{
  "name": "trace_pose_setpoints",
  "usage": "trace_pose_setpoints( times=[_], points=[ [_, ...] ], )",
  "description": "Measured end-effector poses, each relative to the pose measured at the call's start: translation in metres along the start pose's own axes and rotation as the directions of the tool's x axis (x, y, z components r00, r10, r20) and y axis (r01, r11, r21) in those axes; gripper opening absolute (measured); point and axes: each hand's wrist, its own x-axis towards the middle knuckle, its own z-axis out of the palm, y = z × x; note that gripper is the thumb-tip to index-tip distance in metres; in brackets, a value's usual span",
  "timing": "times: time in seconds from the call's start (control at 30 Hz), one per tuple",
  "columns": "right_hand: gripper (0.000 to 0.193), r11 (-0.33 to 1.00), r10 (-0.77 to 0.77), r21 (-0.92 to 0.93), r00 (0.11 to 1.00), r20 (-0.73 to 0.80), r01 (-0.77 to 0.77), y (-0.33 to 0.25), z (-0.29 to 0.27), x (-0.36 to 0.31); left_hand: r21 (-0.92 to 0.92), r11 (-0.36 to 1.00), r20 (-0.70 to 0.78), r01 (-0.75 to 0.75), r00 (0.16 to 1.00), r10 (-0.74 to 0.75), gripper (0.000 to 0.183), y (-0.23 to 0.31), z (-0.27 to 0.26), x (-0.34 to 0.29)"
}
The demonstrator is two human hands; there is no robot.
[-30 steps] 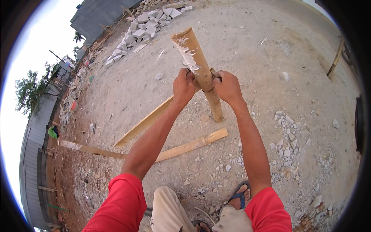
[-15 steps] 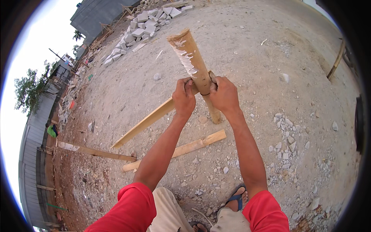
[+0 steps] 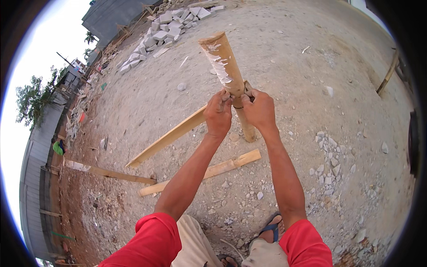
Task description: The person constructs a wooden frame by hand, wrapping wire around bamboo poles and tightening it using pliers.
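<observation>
An upright bamboo post [image 3: 227, 62] stands in front of me, its left side smeared with white. A split bamboo strip [image 3: 171, 134] slopes up from the lower left and crosses behind the post, its end showing on the right. Dark wire [image 3: 239, 107] circles the post at the crossing. My left hand [image 3: 218, 115] is against the post's left side, fingers pinched together; what they pinch is too small to tell. On the other side my right hand [image 3: 259, 110] is closed around the strip's end, thumb by the wire.
A second bamboo piece [image 3: 218, 170] lies on the stony ground before my feet, with another bamboo length [image 3: 111, 174] to its left. Grey blocks [image 3: 167, 29] are heaped at the far left. Broken stones [image 3: 330, 160] lie on the right, and a leaning pole [image 3: 388, 71] stands beyond.
My left hand has shifted right and its fingers have drawn into a pinch at the post. The post's top has tipped slightly to the right. My right hand stays nearly in place.
</observation>
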Motion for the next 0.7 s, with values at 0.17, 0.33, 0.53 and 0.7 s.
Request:
trace_pose_setpoints(
  times=[0.17,0.33,0.53,0.7],
  points=[
    [0.02,0.876,0.193,0.394,0.951,0.242,-0.278,0.02,0.002,0.006,0.016,0.992,0.049,-0.124,0.991,0.124,0.017,0.006,-0.006,-0.001],
    [0.019,0.188,0.141,0.801,0.823,0.551,-0.568,0.043,0.014,0.006,-0.039,0.997,0.092,-0.06,0.994,0.064,0.015,0.01,-0.008,0.002],
    [0.017,0.097,0.127,0.817,0.821,0.556,-0.568,0.043,0.027,0.003,-0.058,0.998,0.112,0.017,0.994,-0.01,0.013,0.006,-0.011,0.01],
    [0.012,0.165,0.152,0.852,0.867,0.475,-0.496,0.043,0.029,0.003,0.03,0.996,0.155,0.087,0.984,-0.091,0.014,0.023,-0.007,0.014]
  ],
)
